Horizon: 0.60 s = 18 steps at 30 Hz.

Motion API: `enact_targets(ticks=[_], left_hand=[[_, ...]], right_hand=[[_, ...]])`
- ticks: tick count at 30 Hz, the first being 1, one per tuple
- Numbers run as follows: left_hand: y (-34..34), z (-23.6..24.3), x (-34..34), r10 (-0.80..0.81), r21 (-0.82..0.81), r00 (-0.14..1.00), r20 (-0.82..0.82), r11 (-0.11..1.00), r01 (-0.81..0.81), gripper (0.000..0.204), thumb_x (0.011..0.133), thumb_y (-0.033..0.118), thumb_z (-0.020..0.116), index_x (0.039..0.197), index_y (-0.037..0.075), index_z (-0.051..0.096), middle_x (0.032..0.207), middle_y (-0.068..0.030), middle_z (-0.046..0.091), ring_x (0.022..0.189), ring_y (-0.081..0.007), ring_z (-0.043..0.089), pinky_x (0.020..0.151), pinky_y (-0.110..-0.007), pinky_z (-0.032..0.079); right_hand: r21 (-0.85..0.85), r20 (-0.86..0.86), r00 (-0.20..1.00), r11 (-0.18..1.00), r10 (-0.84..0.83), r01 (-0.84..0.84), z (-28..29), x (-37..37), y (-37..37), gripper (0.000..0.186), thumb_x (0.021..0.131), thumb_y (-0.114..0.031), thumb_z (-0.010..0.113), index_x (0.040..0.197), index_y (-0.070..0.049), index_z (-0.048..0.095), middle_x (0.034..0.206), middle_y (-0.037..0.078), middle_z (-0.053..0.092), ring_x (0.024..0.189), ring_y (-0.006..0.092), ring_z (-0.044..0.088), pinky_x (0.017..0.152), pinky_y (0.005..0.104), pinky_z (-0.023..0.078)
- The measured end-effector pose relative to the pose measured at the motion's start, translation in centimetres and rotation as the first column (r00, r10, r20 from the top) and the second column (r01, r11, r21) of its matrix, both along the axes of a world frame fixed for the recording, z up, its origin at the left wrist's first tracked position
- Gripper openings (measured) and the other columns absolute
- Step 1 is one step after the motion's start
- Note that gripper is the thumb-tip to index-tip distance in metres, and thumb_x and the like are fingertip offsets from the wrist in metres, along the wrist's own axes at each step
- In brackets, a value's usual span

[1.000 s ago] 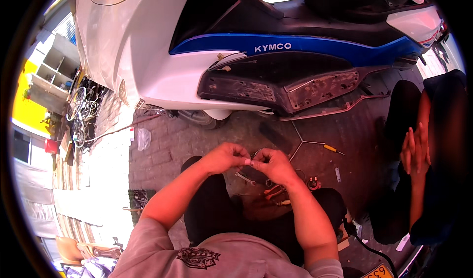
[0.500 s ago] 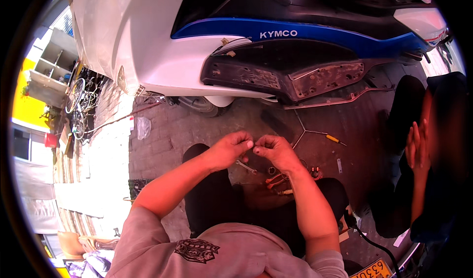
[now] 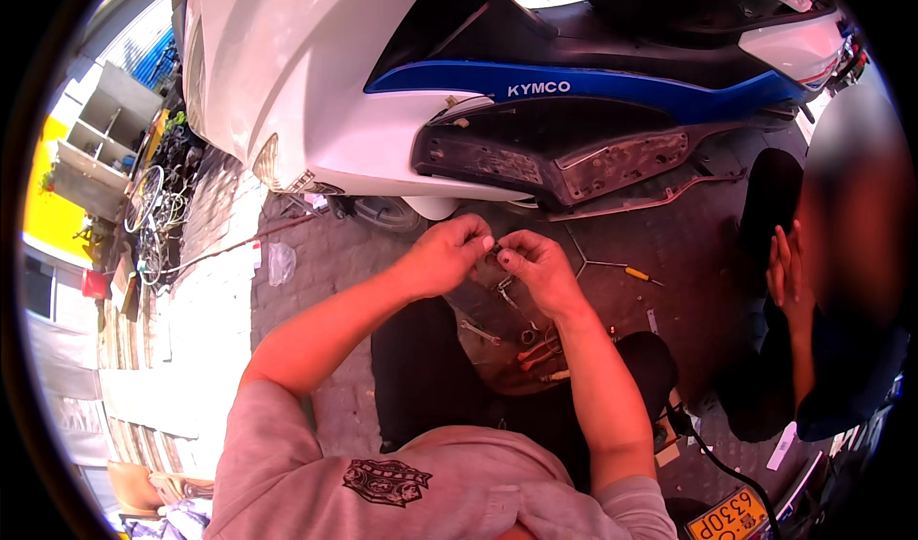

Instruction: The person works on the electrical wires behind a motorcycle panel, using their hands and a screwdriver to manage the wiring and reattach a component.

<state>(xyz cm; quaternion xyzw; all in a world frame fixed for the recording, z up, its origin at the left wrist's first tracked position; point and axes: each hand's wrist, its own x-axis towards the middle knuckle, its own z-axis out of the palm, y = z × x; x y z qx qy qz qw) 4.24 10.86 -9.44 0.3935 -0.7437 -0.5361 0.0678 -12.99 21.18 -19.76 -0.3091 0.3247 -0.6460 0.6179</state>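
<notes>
My left hand and my right hand meet in front of me, fingertips pinched together on a small dark part that is too small to make out. Both hands hover just below the scooter's exposed underside panel, dark and dusty, beneath the white and blue bodywork. Under my hands, on the brick ground, lie several hand tools: a wrench and pliers with orange handles.
A three-armed socket wrench and an orange-handled screwdriver lie on the bricks to the right. Another person crouches at the right edge, one hand raised. Shelving and bicycle wheels stand at far left. A yellow licence plate sits low right.
My hands have stayed pinched together on the small part while my view has shifted; the scooter now sits closer and larger in the frame.
</notes>
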Motion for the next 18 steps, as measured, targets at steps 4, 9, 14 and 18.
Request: enact_targets(ticks=[4,9,14,18], left_hand=[[-0.5,1.9,-0.7,-0.009,-0.066,1.0,-0.007,0.998,0.009,0.023,0.109,0.026,0.063,0.107,0.004,0.065,0.083,-0.0051,0.066,0.069,-0.0137,0.065,0.064,-0.034,0.052],[-1.8,3.4,-1.0,-0.022,-0.225,1.0,0.011,0.974,0.024,0.022,0.108,0.026,0.065,0.108,0.004,0.065,0.084,-0.0087,0.067,0.069,-0.0144,0.063,0.064,-0.037,0.051],[-2.9,3.8,-0.2,-0.064,-0.215,0.998,0.013,0.974,0.065,0.02,0.11,0.025,0.063,0.109,0.005,0.065,0.087,-0.0001,0.063,0.073,-0.009,0.058,0.066,-0.029,0.051],[-4.3,7.6,-1.1,-0.033,0.028,0.978,-0.208,0.999,0.039,0.023,0.11,0.026,0.064,0.115,0.004,0.067,0.089,-0.0002,0.063,0.074,-0.0071,0.057,0.066,-0.029,0.051]], right_hand=[[-0.028,-0.08,0.996,0.999,-0.032,0.03,2.2,-0.8,-0.6,0.023,0.101,-0.016,0.08,0.118,-0.001,0.074,0.104,0.001,0.075,0.097,0.0084,0.065,0.089,0.0258,0.052],[-0.037,-0.087,0.994,0.997,-0.065,0.062,4.8,-1.6,-1.0,0.026,0.101,-0.014,0.079,0.122,0.001,0.074,0.105,0.003,0.075,0.1,0.0098,0.067,0.092,0.0267,0.053],[-0.031,-0.173,0.982,0.997,-0.079,0.075,5.4,-0.4,-2.0,0.021,0.103,-0.013,0.076,0.118,0.001,0.072,0.102,0.003,0.074,0.098,0.0101,0.068,0.09,0.0256,0.053],[-0.049,-0.206,0.971,0.993,-0.118,0.11,5.8,-0.9,-3.1,0.013,0.104,-0.01,0.073,0.111,0.0,0.07,0.099,0.003,0.073,0.092,0.0091,0.067,0.084,0.0254,0.053]])
